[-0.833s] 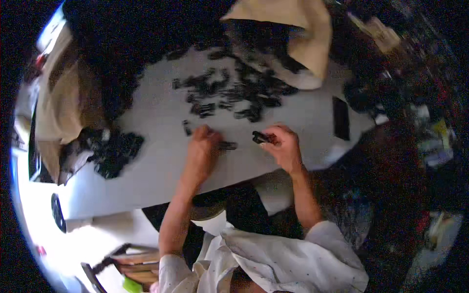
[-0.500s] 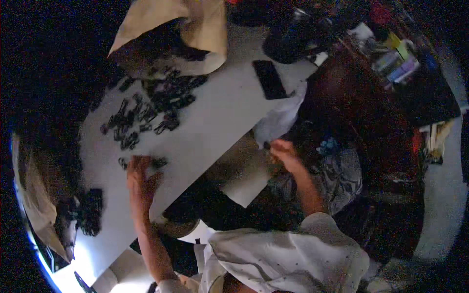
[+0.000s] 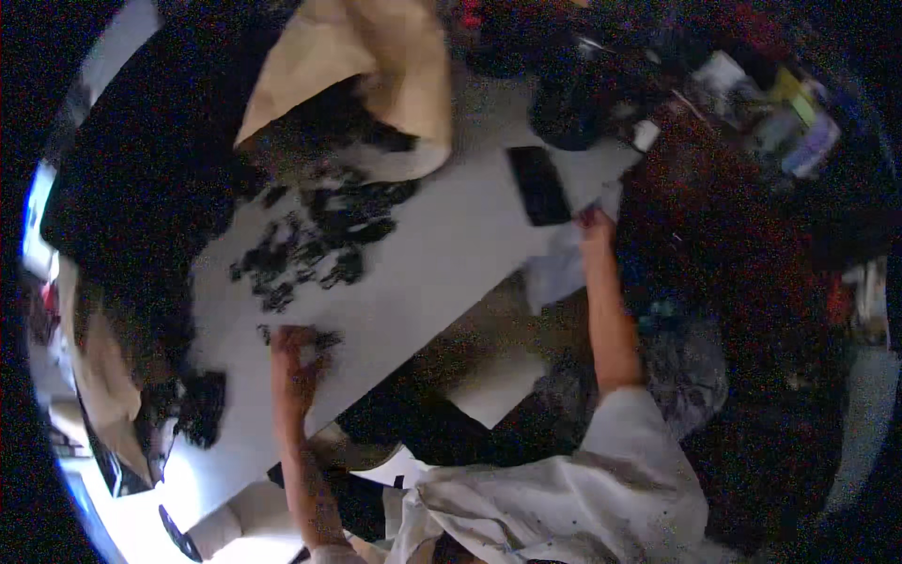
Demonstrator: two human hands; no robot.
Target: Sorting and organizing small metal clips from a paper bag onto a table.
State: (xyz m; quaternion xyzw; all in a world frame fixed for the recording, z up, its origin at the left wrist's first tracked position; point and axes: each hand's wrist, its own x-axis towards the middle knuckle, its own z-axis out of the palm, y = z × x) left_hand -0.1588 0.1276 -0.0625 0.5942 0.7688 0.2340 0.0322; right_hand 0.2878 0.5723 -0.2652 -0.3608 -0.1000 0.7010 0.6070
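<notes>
My left hand (image 3: 295, 362) rests low over the white table (image 3: 442, 235), beside a small dark piece (image 3: 325, 339); blur hides its fingertips. Above it lies a loose pile of small black parts (image 3: 315, 244), too dark to name. My right arm is stretched out, and my right hand (image 3: 596, 226) has its fingers drawn together at the top of a pale translucent plastic bag (image 3: 559, 271) draped over the table's edge. Just left of that hand lies a black phone-like slab (image 3: 538, 186).
A large brown paper bag (image 3: 413, 94) stands open behind the pile. At the left are a dark bundle (image 3: 203, 409) and another brown paper bag (image 3: 105, 362). A bunched clear plastic bag (image 3: 686, 367) lies right of my right arm. Colourful packages (image 3: 803, 122) sit far right.
My right hand has moved up and away from me, from the bag's lower end to its top beside the black slab. My left hand stays at the same table spot; the whole view has shifted slightly.
</notes>
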